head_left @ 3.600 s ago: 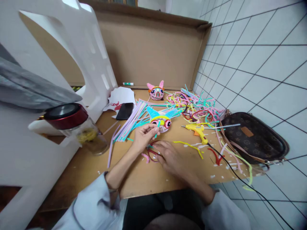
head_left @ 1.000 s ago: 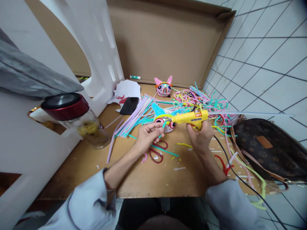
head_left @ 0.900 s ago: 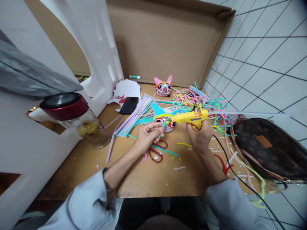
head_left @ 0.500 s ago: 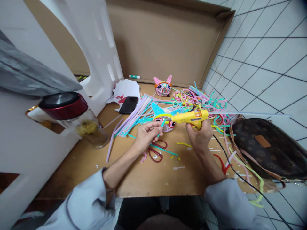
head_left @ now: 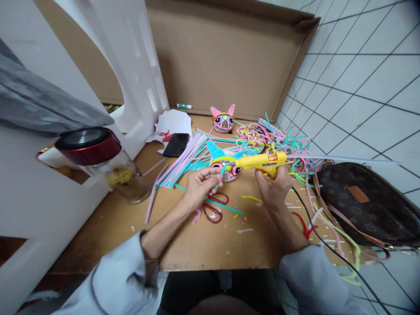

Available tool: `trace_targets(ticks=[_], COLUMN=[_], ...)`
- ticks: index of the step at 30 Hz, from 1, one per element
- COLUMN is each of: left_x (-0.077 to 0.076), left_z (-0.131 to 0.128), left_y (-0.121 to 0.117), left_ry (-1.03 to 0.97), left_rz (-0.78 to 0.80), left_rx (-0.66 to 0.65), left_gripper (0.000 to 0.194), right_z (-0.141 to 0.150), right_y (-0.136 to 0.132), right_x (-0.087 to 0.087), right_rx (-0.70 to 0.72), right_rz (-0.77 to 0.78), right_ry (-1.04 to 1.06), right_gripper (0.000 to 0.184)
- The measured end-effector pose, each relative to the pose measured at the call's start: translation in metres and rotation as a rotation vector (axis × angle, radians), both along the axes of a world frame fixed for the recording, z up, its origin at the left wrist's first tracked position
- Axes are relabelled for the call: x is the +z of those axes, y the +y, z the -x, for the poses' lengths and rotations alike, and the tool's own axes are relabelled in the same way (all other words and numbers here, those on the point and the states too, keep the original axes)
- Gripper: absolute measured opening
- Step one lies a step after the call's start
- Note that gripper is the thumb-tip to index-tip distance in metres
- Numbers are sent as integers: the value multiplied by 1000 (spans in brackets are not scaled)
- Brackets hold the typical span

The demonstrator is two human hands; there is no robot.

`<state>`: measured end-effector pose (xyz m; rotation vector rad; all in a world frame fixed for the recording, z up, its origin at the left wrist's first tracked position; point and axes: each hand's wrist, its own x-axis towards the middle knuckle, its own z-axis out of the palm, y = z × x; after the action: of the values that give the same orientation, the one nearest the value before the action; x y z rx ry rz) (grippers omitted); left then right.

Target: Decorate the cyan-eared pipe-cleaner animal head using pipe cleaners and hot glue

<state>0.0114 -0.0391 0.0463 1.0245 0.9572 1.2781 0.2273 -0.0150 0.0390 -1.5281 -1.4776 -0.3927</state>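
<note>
My left hand [head_left: 204, 186] pinches a short teal pipe cleaner [head_left: 224, 169] between thumb and fingers. My right hand [head_left: 274, 183] is wrapped round the handle of a yellow glue gun [head_left: 260, 161], whose nozzle points left at the teal piece. A long clear glue stick [head_left: 341, 158] juts from the gun's back end. Behind both hands sits a pipe-cleaner animal head [head_left: 233, 176] with blue ears and red-rimmed eyes, partly covered by the hand and gun. Below my left hand lie red-handled scissors [head_left: 213, 213], their blades hidden, with a teal pipe cleaner across them.
A pink-eared head [head_left: 223, 122] stands at the back beside tangled pipe cleaners [head_left: 278, 138]. Straight pipe cleaners [head_left: 182, 162] and a phone [head_left: 176, 145] lie left. A glass bottle [head_left: 127, 181] stands far left; a brown bag [head_left: 364, 201] and black cord [head_left: 323, 236] are right.
Almost nothing differs. The glue gun has shifted very slightly to the right and down, while my left hand keeps its pinch on the teal pipe cleaner.
</note>
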Motion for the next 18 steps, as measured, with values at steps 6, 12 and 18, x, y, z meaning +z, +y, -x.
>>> trace_targets(ticks=[6, 12, 18], left_x=[0, 0, -6], left_z=[-1, -2, -1], left_y=[-1, -1, 1], left_ry=[-12, -20, -6], left_rz=[5, 2, -40], left_rx=[1, 1, -13], left_gripper=[52, 50, 43], right_z=[0, -3, -3], right_y=[0, 5, 8], right_x=[-3, -8, -12], right_rx=[26, 34, 72], right_rz=[-33, -179, -312], right_ry=[-29, -60, -153], right_gripper=[21, 18, 16])
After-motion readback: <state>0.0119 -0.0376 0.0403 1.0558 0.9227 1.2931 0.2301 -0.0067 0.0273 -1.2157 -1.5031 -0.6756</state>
